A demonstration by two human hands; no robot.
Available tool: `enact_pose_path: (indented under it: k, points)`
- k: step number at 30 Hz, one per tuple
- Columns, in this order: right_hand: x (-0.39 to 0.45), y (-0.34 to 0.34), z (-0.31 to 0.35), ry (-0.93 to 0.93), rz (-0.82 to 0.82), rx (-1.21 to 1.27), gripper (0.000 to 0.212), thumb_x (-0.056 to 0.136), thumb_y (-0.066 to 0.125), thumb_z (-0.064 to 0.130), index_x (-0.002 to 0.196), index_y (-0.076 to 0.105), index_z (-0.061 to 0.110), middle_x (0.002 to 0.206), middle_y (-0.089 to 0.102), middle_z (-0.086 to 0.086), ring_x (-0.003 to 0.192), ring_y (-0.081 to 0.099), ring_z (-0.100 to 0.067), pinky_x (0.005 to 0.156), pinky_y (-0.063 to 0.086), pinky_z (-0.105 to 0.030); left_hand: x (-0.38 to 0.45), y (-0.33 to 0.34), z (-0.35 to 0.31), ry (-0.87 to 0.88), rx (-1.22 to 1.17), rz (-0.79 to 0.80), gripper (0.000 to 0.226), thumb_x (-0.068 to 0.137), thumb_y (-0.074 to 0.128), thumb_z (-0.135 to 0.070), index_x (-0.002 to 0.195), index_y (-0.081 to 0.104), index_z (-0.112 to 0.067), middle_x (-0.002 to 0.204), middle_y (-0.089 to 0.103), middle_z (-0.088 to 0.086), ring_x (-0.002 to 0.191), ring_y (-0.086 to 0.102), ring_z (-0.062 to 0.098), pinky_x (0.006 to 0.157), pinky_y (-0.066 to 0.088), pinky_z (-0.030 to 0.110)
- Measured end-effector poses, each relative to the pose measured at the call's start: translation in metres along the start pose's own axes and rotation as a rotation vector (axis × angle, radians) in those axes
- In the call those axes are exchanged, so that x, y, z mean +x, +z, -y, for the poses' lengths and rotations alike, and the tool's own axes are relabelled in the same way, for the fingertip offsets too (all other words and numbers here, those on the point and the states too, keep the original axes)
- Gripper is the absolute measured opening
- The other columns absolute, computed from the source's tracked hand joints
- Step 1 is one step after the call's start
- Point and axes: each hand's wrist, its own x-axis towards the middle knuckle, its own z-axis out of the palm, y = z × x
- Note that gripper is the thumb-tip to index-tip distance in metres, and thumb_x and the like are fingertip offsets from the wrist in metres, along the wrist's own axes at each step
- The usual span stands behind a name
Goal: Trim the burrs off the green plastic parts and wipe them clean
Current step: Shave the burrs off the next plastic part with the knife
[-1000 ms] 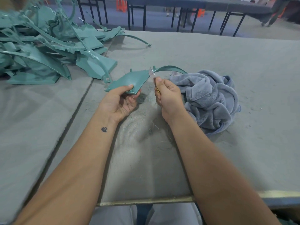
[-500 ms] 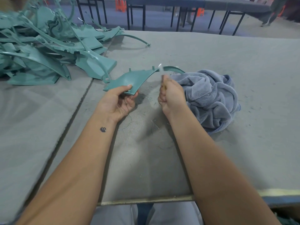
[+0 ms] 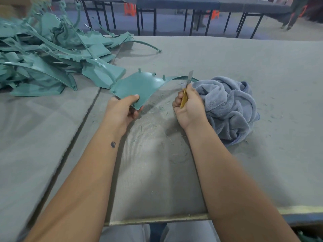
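At the grey bench (image 3: 227,55), our left hand (image 3: 122,109) pinches a green plastic part (image 3: 139,86) by its near corner while our right hand (image 3: 189,105) grips a yellow-handled knife (image 3: 187,84), blade up. A crumpled blue towel (image 3: 229,105) lies just right of the part; a heap of green parts (image 3: 49,63) sits to its left.

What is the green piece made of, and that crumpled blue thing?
The green piece looks like hard plastic: smooth, faintly shiny, with moulded pegs along its edge. The blue thing seems to be a soft terry towel: fuzzy and crumpled into folds.
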Motion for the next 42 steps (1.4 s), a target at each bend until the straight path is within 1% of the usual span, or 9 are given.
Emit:
enact_pose_path:
  k: [4,9,12,16,21,26,32,37,42]
  points:
    - [-0.002,0.000,0.002,-0.061,0.061,-0.141,0.017,0.103,0.043,0.029,0.093,0.053,0.020,0.100,0.059,-0.002,0.085,0.066,-0.016,0.063,0.052,-0.028,-0.001,-0.004,0.006,0.274,0.440,-0.153,0.072,0.079,0.066,-0.022,0.141,0.031,-0.035,0.102,0.056,-0.016,0.076,0.064,0.011,0.060,0.053,0.028]
    - [-0.003,-0.001,0.004,-0.097,0.138,-0.237,0.015,0.103,0.043,0.027,0.095,0.053,0.020,0.111,0.063,-0.005,0.084,0.072,-0.019,0.068,0.057,-0.031,-0.011,-0.005,0.009,0.495,1.036,-0.272,0.029,0.078,0.047,-0.039,0.102,0.064,-0.040,0.072,0.061,-0.007,0.064,0.056,0.015,0.053,0.035,0.028]
    - [-0.003,0.000,0.003,-0.095,0.138,-0.293,0.015,0.105,0.041,0.024,0.095,0.050,0.016,0.111,0.068,-0.007,0.074,0.070,-0.018,0.069,0.055,-0.030,-0.008,-0.005,0.011,0.643,1.164,-0.353,0.018,0.084,0.052,-0.039,0.081,0.065,-0.027,0.095,0.047,0.001,0.097,0.045,0.022,0.072,0.040,0.032]
    - [-0.004,0.001,0.004,-0.091,0.107,-0.284,0.016,0.105,0.039,0.022,0.096,0.050,0.015,0.098,0.068,-0.005,0.067,0.068,-0.016,0.068,0.055,-0.029,-0.007,0.001,0.009,0.823,1.131,-0.048,0.025,0.089,0.054,-0.044,0.105,0.065,-0.028,0.125,0.043,0.003,0.124,0.033,0.021,0.103,0.026,0.031]
    - [-0.005,0.003,0.006,-0.069,0.097,-0.276,0.016,0.105,0.039,0.021,0.096,0.050,0.016,0.098,0.068,-0.005,0.064,0.064,-0.017,0.066,0.053,-0.028,-0.004,0.015,0.016,0.774,1.193,0.210,0.057,0.089,0.059,-0.037,0.142,0.041,-0.026,0.152,0.033,-0.002,0.143,0.019,0.019,0.117,0.015,0.035]
    - [-0.005,0.004,0.008,-0.058,0.080,-0.281,0.021,0.105,0.040,0.019,0.087,0.051,0.014,0.084,0.067,-0.004,0.057,0.059,-0.015,0.064,0.050,-0.028,0.014,0.035,0.002,0.729,1.378,0.138,0.071,0.085,0.055,-0.044,0.148,0.028,-0.030,0.153,0.032,-0.004,0.130,0.026,0.027,0.106,0.029,0.042]
    - [-0.005,0.008,0.008,-0.084,0.121,-0.290,0.024,0.104,0.041,0.017,0.083,0.051,0.013,0.070,0.068,0.001,0.053,0.056,-0.014,0.056,0.045,-0.024,0.025,0.052,-0.023,0.801,1.671,0.169,0.041,0.089,0.045,-0.050,0.114,0.062,-0.022,0.125,0.043,0.005,0.117,0.032,0.026,0.086,0.027,0.036]
    - [-0.007,0.007,0.008,-0.064,0.235,-0.293,0.026,0.103,0.042,0.013,0.079,0.052,0.010,0.060,0.055,-0.004,0.049,0.044,-0.013,0.048,0.036,-0.020,0.013,0.049,-0.030,0.704,1.720,0.121,0.034,0.086,0.036,-0.044,0.073,0.050,-0.016,0.112,0.056,0.011,0.099,0.041,0.025,0.090,0.035,0.042]
    - [-0.010,0.003,0.006,-0.049,0.249,-0.473,0.032,0.101,0.047,0.018,0.070,0.051,0.011,0.049,0.042,0.000,0.041,0.028,-0.011,0.048,0.015,-0.027,0.012,0.032,-0.008,0.601,1.554,0.002,0.058,0.078,0.038,-0.053,0.109,0.068,-0.014,0.136,0.052,0.010,0.138,0.027,0.029,0.114,0.023,0.044]
